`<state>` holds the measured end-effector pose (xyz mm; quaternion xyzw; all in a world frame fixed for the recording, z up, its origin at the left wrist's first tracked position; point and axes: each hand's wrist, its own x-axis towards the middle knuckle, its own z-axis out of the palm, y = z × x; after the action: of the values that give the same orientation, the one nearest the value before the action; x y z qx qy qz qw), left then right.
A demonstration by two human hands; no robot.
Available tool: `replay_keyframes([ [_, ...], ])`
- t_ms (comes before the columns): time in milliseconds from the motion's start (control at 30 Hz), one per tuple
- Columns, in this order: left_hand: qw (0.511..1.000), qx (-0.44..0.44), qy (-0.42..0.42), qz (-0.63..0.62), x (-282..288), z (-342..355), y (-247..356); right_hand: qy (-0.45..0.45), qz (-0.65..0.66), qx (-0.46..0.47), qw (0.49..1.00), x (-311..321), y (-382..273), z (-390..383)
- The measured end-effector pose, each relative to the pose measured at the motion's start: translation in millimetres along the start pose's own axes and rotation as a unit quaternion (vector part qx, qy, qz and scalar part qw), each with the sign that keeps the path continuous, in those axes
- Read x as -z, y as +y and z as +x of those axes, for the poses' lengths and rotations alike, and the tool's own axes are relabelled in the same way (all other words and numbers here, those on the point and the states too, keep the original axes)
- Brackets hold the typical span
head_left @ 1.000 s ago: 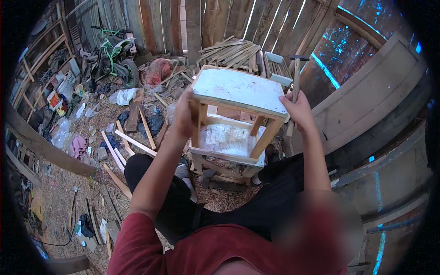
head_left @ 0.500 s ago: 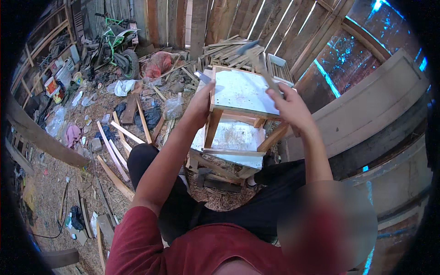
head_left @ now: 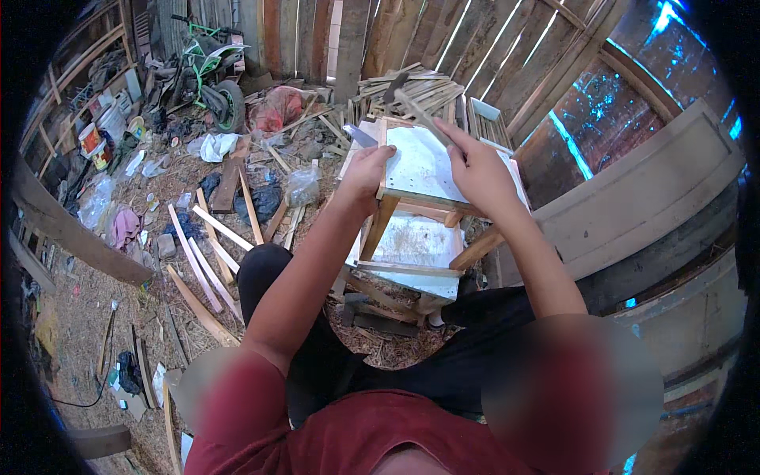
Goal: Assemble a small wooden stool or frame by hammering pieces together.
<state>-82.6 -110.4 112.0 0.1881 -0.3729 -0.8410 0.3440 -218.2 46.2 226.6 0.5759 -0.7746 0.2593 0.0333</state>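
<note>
The right hand has moved leftward over the stool, its hammer leaning far and left instead of upright. A metal strip now shows beyond the left hand.

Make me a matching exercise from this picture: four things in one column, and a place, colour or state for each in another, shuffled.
Things
1. Hammer
2. Upper stool
3. Motorbike
4. Pile of thin boards

Descriptions
A. Partly green, with dark tyres
B. Beyond the upper stool, near the wooden fence
C. Held in the right hand
D. Flat and white on top

Right pairs: 1-C, 2-D, 3-A, 4-B
</note>
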Motion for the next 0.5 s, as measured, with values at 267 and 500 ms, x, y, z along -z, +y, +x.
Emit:
replay_keyframes([
  [267,1.0,-0.005,0.015,0.014,-2.9,-5.0,2.2,-0.019,-0.026,-0.024,0.999,-3.5,-12.3,-5.6],
  [500,1.0,-0.001,0.002,0.02,0.9,-3.1,0.0,0.012,-0.025,0.0,1.0,-0.4,-7.0,-1.7],
])
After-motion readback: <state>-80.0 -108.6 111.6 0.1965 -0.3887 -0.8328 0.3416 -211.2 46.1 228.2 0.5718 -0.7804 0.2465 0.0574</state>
